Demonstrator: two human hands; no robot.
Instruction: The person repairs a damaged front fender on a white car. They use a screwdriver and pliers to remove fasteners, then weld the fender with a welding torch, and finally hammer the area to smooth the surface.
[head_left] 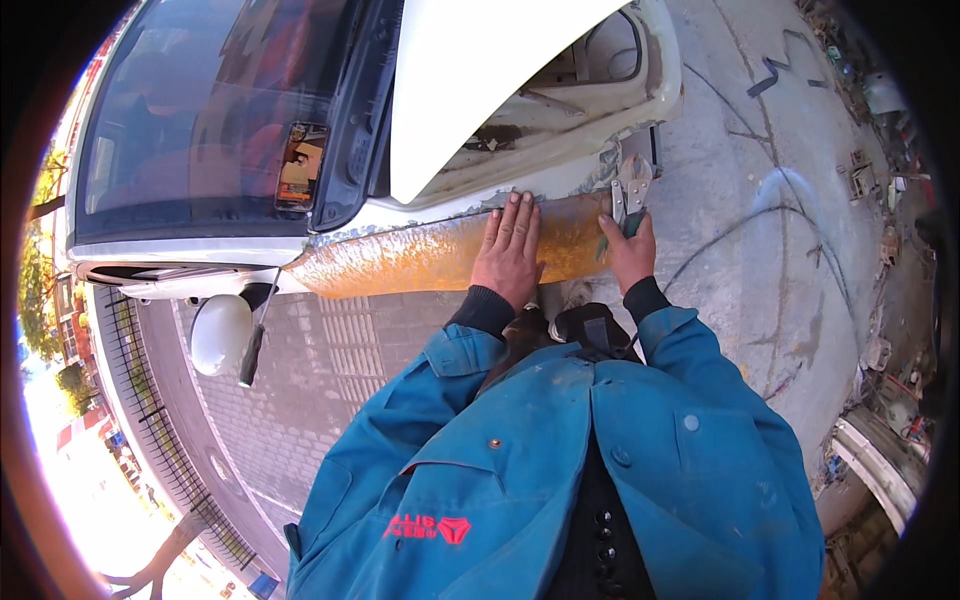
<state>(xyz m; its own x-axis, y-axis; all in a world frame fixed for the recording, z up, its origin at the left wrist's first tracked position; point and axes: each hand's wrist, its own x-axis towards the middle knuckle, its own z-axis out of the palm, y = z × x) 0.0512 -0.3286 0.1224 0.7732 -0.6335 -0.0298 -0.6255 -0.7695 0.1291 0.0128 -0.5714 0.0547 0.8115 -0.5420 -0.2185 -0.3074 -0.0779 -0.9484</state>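
My left hand (510,248) lies flat, fingers stretched out, on a rusty orange-yellow fender panel (400,257) along the side of a white vehicle. To its right, my right hand (629,255) is closed around the green handles of a pair of snips (633,184). Their riveted metal jaws point away from me, over the right end of the panel by the body's front edge. Whether the jaws grip the metal, I cannot tell. Along the panel's upper edge the white body (575,185) shows scraped, bare patches.
A raised white hood (490,70) stands above the engine bay. On the windshield (200,120) rests a dark rectangular box with a picture (301,167). A white side mirror (221,335) sticks out at left, beside a black-handled tool (252,356). Cables (735,225) cross the concrete at right.
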